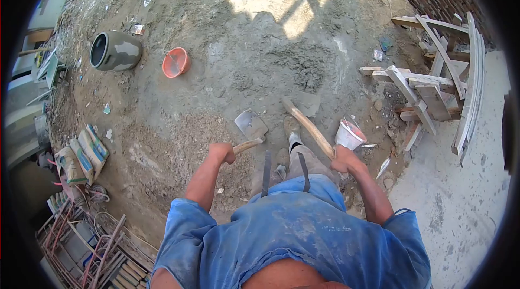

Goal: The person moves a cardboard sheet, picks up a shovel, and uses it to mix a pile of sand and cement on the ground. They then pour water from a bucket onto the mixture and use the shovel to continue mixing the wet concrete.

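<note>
My left hand [221,153] is closed round the wooden handle of a hoe [251,125], whose flat grey blade rests on the gravelly ground in front of my feet. In my right hand [342,159] is the end of a thicker wooden handle. It belongs to a second hoe [309,120], its wide blade lying on the damp grey ground just beyond my shoe. A pale, dirty bucket [350,135] stands right beside my right hand.
An orange bucket [176,62] and a dark drum [116,51] lie at the upper left. Filled sacks [88,153] and metal rods [81,240] are at the left. Nailed wooden planks [428,86] stand at the right by a concrete slab [455,202].
</note>
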`<state>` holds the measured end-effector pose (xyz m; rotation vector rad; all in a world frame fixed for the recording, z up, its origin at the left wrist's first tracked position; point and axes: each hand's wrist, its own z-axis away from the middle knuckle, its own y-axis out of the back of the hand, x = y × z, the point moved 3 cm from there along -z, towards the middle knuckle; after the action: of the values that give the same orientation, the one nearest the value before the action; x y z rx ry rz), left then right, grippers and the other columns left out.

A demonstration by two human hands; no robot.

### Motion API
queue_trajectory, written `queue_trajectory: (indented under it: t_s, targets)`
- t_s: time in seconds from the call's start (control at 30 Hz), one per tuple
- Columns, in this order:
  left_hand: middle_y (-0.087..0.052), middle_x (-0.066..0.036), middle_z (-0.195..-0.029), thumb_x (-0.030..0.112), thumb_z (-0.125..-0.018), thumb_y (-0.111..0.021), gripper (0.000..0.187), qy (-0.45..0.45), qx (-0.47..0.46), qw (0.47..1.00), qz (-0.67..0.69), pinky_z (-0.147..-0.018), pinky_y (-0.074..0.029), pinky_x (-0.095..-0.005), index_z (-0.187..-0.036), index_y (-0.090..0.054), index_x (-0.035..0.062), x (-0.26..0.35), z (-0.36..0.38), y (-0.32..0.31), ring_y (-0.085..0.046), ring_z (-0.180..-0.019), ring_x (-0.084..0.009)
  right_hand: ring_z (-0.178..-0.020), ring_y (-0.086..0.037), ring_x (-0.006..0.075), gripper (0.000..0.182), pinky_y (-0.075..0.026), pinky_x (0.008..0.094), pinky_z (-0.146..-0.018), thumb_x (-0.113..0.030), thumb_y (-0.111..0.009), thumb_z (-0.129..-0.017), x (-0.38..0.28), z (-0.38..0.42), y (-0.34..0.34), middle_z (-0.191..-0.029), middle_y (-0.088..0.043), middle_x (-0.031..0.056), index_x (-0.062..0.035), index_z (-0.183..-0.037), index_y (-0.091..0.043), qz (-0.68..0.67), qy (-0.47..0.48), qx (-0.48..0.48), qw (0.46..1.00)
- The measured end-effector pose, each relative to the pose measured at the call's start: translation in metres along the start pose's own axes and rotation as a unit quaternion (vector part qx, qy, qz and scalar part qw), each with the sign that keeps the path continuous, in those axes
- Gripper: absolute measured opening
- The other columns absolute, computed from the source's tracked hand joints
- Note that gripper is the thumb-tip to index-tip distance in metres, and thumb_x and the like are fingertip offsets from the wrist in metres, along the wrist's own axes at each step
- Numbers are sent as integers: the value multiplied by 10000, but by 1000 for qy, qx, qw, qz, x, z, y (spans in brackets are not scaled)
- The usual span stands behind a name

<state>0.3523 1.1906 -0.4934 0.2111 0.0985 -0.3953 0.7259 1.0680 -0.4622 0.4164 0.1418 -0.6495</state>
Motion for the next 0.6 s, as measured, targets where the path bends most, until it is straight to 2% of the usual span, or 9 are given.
queue_trajectory:
  t_s: [0.1,0.23,0.3,0.33,0.4,0.43,0.5,0.6]
  targets:
    - [-663,-103,-866,227,-598,-649,342,-9,-16,1000,25,-687,-489,-347,-889,-667,48,-4,-6,26,-637,-819,-250,-923,-591,365,431,-467,398,-784,-173,-655,-589,17,-9,-24,-952,-601,269,69,-941,-597,-96,-41,-10,994]
    - [-658,-133,-863,243,-608,-646,361,-27,-9,998,48,-690,-488,-363,-897,-661,27,-3,7,56,-633,-811,-261,-903,-601,359,390,-472,390,-765,-172,-652,-593,36,-28,-42,-919,-607,274,86,-883,-612,-122,-65,-10,990]
    - [-651,-159,-888,251,-617,-640,376,-44,28,996,69,-710,-486,-371,-904,-656,8,0,7,63,-630,-822,-278,-768,-634,307,331,-490,365,-675,-172,-659,-591,47,-34,-43,-806,-630,235,87,-792,-618,-129,-71,33,989]
    - [-651,-159,-888,251,-617,-640,376,-39,32,996,76,-710,-486,-371,-904,-656,8,1,5,64,-630,-822,-278,-768,-634,307,331,-490,365,-675,-172,-659,-591,51,-38,-43,-806,-630,235,87,-792,-618,-124,-63,34,990]
    - [-647,-172,-903,248,-627,-630,387,-37,42,992,115,-725,-483,-369,-919,-647,-5,6,-5,66,-627,-839,-293,-533,-585,238,279,-460,347,-447,-88,-651,-620,60,-43,-45,-678,-600,176,117,-785,-557,-257,-106,-14,961]
    - [-647,-172,-903,248,-627,-630,387,-38,47,991,121,-725,-483,-369,-919,-647,-5,9,-8,69,-627,-839,-293,-533,-585,238,279,-460,347,-447,-88,-651,-620,62,-46,-43,-678,-600,176,117,-785,-557,-251,-104,-10,962]
    - [-640,-187,-923,239,-645,-622,391,-51,94,983,147,-730,-481,-368,-942,-637,-15,17,-16,77,-625,-854,-305,-431,-532,193,189,-418,314,-362,-35,-626,-644,68,-52,-42,-600,-567,140,97,-744,-535,-314,-108,-42,942]
    - [-634,-200,-934,235,-662,-615,397,-32,111,966,231,-730,-482,-361,-960,-626,-26,21,-37,89,-623,-872,-304,-425,-525,195,163,-429,321,-376,-22,-624,-653,75,-60,-38,-557,-543,116,74,-737,-522,-309,-91,-54,945]
